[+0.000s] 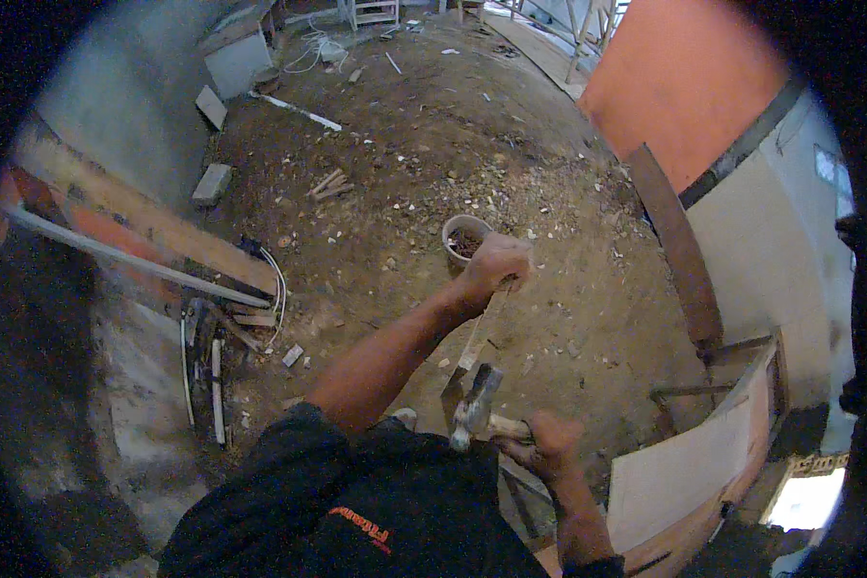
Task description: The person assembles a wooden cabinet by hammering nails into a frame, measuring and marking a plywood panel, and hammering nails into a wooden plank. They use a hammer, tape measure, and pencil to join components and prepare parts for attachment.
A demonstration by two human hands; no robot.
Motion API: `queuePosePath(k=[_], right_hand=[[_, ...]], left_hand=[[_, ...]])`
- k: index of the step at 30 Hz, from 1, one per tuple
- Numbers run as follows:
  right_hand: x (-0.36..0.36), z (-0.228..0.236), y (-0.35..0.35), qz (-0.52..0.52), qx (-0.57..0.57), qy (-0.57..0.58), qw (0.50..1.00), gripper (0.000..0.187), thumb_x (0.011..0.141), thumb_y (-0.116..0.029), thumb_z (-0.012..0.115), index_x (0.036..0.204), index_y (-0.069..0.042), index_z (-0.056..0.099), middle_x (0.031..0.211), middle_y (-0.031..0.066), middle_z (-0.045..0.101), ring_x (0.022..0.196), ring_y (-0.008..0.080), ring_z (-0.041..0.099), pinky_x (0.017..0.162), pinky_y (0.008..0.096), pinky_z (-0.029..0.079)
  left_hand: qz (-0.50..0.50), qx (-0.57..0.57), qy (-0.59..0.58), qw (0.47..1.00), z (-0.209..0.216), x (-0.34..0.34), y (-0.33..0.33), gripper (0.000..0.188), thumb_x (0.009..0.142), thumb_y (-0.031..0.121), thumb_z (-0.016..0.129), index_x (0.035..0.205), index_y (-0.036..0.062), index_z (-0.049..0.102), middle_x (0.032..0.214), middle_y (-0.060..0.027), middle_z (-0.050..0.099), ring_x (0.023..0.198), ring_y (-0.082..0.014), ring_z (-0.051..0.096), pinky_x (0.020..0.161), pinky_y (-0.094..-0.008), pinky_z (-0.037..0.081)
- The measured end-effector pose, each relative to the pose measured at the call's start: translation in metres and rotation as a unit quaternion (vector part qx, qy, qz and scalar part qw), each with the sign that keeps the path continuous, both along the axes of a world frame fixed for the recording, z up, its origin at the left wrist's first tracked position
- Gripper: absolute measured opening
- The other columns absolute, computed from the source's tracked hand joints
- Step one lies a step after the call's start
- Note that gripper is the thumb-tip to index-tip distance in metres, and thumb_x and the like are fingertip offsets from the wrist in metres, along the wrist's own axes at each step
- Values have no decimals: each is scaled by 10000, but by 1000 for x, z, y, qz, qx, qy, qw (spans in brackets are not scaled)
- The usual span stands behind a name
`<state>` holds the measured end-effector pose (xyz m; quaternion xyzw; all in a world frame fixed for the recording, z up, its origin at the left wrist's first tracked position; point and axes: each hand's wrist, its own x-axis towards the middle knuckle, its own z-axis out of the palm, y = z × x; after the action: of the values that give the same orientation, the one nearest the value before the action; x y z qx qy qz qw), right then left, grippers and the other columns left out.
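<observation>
My left hand (499,263) is closed in a fist, stretched out in front of me. A thin pale strip (482,326) runs from it down toward my body; I cannot tell whether it is wood or cord. My right hand (552,443) is wrapped round the handle of a hammer (479,400). The hammer's metal head lies close to my shirt, just below the near end of the strip. Right beyond my left hand, a pale round bucket (448,231) stands on the ground, holding small brown pieces too small to name.
Bare dirt ground (395,193) is strewn with rubble and wood scraps (330,184). Long boards (144,207) and white pipes (218,390) lie at the left. On the right are a brown plank (679,250), an orange wall (689,87) and a wooden frame with a pale panel (684,467).
</observation>
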<state>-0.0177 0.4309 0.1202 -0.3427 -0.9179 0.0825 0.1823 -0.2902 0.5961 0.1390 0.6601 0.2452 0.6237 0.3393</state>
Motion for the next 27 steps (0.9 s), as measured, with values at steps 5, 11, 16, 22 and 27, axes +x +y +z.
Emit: queuePosePath(k=[5, 11, 16, 22, 27], right_hand=[[-2, 30, 11, 139, 34, 34, 989, 455, 733, -503, 818, 734, -97, 612, 664, 125, 578, 573, 333, 593, 495, 450, 427], [-12, 28, 23, -21, 11, -37, 999, 453, 749, -516, 782, 748, -97, 608, 635, 114, 540, 547, 330, 556, 465, 433, 379], [-4, 31, 9, 95, 62, 44, 993, 483, 763, -550, 762, 737, -110, 566, 622, 87, 513, 544, 301, 549, 478, 423, 395], [-12, 11, -19, 102, 50, 136, 984, 192, 746, -263, 735, 837, -125, 637, 620, 67, 533, 538, 279, 567, 458, 429, 432], [-19, 4, -13, 86, 137, 34, 986, 387, 723, -468, 754, 767, -127, 577, 602, 47, 465, 529, 261, 528, 472, 419, 401]], left_hand=[[12, 38, 36, 999, -2, -7, -1, 250, 728, 152, 683, 634, 111, 455, 604, -35, 459, 521, -240, 502, 484, -364, 336], [-29, -40, 24, 998, -12, -18, -8, 267, 757, 165, 692, 636, 113, 459, 605, -30, 476, 526, -236, 513, 484, -358, 343], [1, 37, 28, 999, -12, -31, -11, 298, 800, 178, 701, 639, 107, 460, 613, -34, 489, 523, -225, 507, 471, -343, 349], [-50, -12, -3, 999, -12, -33, -21, 253, 812, 119, 682, 685, 65, 469, 639, -45, 519, 531, -198, 502, 474, -324, 360], [-71, -50, 1, 996, -7, -25, -27, 220, 830, 86, 653, 702, 56, 478, 645, -48, 528, 545, -182, 519, 496, -306, 379]])
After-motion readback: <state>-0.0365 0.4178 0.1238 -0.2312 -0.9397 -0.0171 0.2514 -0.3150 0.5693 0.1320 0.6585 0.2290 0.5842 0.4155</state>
